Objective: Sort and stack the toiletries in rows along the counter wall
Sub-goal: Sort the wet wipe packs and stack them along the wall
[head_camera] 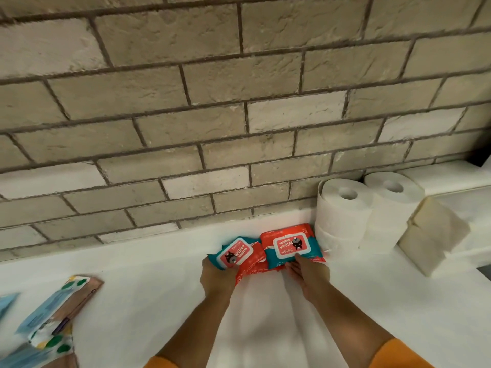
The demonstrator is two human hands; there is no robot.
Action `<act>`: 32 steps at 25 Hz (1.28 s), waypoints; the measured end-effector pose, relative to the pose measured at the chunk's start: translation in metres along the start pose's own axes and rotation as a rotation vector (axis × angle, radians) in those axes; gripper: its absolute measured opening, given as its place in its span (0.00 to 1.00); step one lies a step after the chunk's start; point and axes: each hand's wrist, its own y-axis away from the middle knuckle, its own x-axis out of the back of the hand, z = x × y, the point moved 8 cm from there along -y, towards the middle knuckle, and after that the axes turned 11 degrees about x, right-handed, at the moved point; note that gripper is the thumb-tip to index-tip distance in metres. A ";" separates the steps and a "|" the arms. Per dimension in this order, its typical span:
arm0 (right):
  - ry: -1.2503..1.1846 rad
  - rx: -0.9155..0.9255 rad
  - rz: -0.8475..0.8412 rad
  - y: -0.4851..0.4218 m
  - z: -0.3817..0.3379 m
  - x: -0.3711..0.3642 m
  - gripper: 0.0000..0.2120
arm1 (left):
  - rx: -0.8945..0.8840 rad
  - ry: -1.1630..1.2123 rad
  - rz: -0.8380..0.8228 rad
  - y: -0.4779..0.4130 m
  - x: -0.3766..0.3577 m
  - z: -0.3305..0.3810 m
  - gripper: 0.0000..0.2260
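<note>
Red and teal wipes packs lie on the white counter (148, 285) near the brick wall. My left hand (216, 274) grips the left wipes pack (233, 252), which sits tilted. My right hand (308, 274) lies flat with straight fingers on the front edge of the right wipes pack (291, 245). That pack rests on at least one more, and a further red pack (251, 266) shows between my hands. White toilet rolls (345, 211) stand stacked in two layers just right of the wipes, against the wall.
Beige folded paper packs (433, 235) are stacked right of the rolls. Several blue and green-dotted flat packets (58, 317) lie at the lower left of the counter. A raised white ledge (446, 176) runs at the far right.
</note>
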 end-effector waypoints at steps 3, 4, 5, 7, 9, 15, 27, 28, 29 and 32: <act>0.034 0.005 -0.025 -0.001 -0.003 0.001 0.09 | -0.077 -0.083 0.016 -0.002 -0.002 0.008 0.26; 0.036 0.001 -0.034 0.000 -0.004 0.001 0.09 | -0.098 -0.095 0.020 -0.002 -0.001 0.011 0.25; 0.034 -0.003 -0.043 0.000 -0.005 0.000 0.09 | -0.128 -0.109 0.017 -0.003 -0.001 0.014 0.24; 0.029 -0.006 -0.049 0.000 -0.007 0.000 0.09 | -0.180 -0.137 -0.001 -0.006 -0.001 0.019 0.22; 0.017 -0.007 -0.056 0.000 -0.007 0.000 0.11 | -0.193 -0.158 -0.007 -0.011 0.001 0.020 0.22; -0.010 0.037 -0.138 0.002 -0.016 -0.009 0.14 | -0.195 -0.120 -0.066 -0.019 0.000 0.023 0.24; 0.331 0.036 -0.761 0.065 -0.096 -0.019 0.08 | 0.161 0.189 -0.828 0.060 -0.057 0.033 0.14; 0.324 -0.043 -0.759 0.070 -0.094 -0.016 0.09 | 0.218 0.206 -0.902 0.067 -0.061 0.030 0.15; 0.286 -0.123 -0.738 0.072 -0.089 -0.013 0.12 | 0.269 0.243 -0.939 0.072 -0.061 0.028 0.17; -0.049 -0.222 -0.610 0.070 -0.078 -0.003 0.22 | 0.330 0.381 -1.026 0.077 -0.066 0.026 0.21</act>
